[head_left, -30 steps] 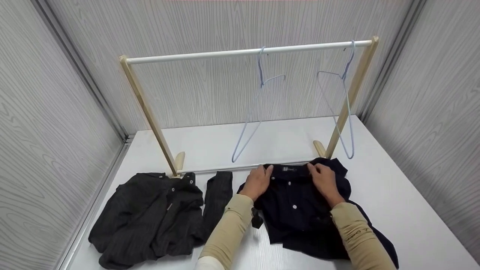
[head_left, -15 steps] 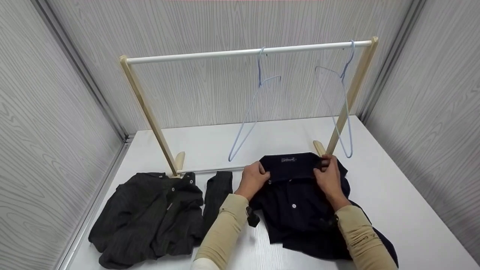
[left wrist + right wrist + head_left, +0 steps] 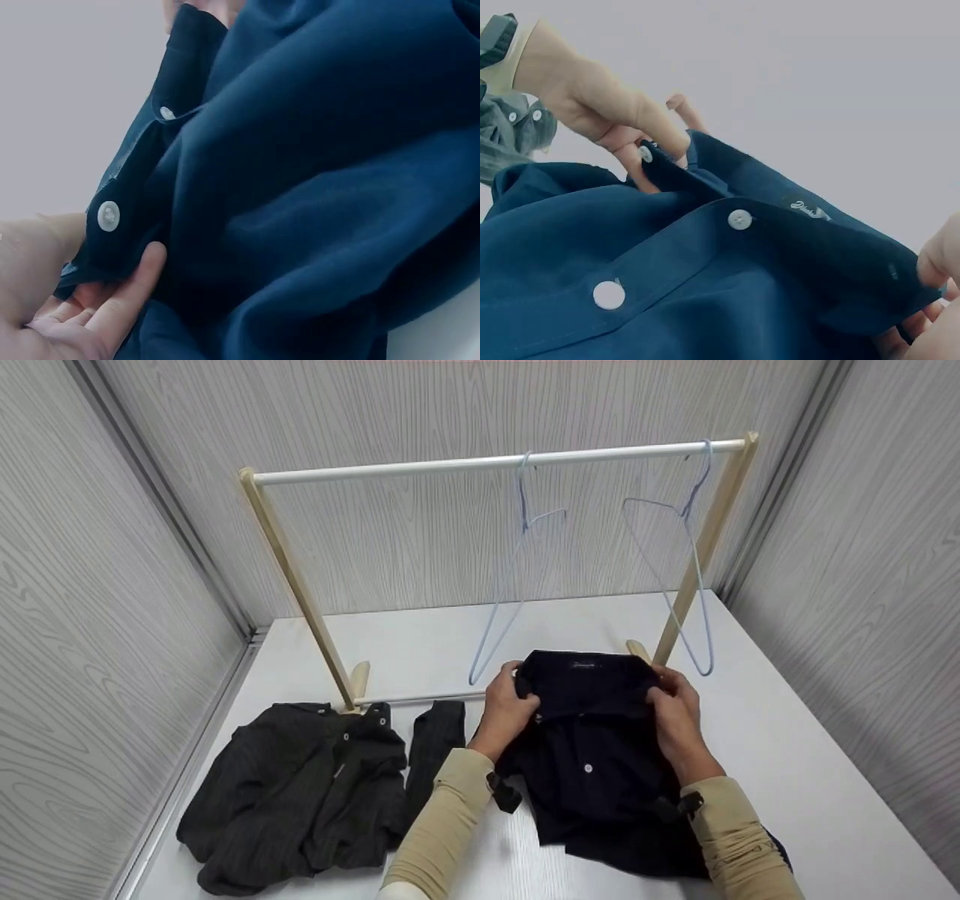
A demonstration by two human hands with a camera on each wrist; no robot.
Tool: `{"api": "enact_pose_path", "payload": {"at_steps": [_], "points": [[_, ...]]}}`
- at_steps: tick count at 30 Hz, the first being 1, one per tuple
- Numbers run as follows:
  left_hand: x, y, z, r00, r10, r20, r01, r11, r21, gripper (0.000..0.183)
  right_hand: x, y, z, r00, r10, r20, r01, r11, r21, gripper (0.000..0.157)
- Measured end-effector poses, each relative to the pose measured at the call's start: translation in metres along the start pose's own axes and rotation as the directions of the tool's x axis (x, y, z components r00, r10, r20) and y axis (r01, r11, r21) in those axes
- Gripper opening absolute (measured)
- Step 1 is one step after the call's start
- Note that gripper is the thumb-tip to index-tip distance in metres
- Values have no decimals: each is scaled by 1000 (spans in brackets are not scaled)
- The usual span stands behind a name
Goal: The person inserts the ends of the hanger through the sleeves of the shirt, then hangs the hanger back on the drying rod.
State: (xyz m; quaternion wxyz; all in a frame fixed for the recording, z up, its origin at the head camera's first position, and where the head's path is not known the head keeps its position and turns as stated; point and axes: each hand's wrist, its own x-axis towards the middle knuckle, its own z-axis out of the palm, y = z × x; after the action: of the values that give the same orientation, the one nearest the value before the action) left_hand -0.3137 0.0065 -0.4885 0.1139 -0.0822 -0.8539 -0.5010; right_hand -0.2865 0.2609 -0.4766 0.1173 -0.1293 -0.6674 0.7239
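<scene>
A navy button-up shirt (image 3: pixel 592 810) lies on the table with its collar lifted and spread towards the rack; a small label shows inside. My left hand (image 3: pixel 506 716) pinches the collar's left end, thumb on the near side. On the other end, my right hand (image 3: pixel 679 716) grips the collar edge, with its fingertips partly hidden behind the cloth. White buttons run down the front. In the left wrist view, left fingers (image 3: pixel 124 304) hold the cloth below a button (image 3: pixel 109 216). Both hands flank the collar (image 3: pixel 802 206) in the right wrist view.
A dark grey shirt (image 3: pixel 300 802) lies at the left, one sleeve (image 3: pixel 439 735) beside it. Behind stands a wooden rack with a white rail (image 3: pixel 390 472). A blue hanger (image 3: pixel 523 514) hangs mid-rail, and a second hanger (image 3: pixel 696 540) near the right post.
The navy collar has been pulled up and spread towards the rack, showing more of its inside. My right hand has shifted right along the collar; the left has moved slightly left.
</scene>
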Motion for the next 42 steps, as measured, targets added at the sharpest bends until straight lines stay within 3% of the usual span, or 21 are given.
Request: {"api": "enact_pose_path", "payload": {"at_steps": [6, 15, 22, 26, 35, 42], "points": [[-1, 3, -7, 1000, 4, -18, -4, 1000, 3, 49, -4, -8, -3, 999, -21, -29, 24, 996, 88, 36], [-3, 4, -16, 998, -31, -58, 28, 998, -48, 28, -15, -16, -14, 1000, 8, 19, -11, 990, 141, 30], [-12, 1, -23, 999, 44, 13, -43, 995, -93, 24, -25, -18, -28, 999, -26, 27, 22, 992, 128, 32], [-17, 0, -24, 998, 68, -2, -68, 994, -87, 24, -30, -18, -34, 997, -65, 30, 62, 992, 109, 32], [-26, 2, -23, 996, 86, -31, -89, 990, -113, 24, -37, -8, -41, 994, -81, 69, 88, 991, -101, 37], [-27, 2, -21, 995, 95, -45, -98, 991, -88, 23, -38, -7, -45, 987, -83, 135, 101, 986, -130, 39]]}}
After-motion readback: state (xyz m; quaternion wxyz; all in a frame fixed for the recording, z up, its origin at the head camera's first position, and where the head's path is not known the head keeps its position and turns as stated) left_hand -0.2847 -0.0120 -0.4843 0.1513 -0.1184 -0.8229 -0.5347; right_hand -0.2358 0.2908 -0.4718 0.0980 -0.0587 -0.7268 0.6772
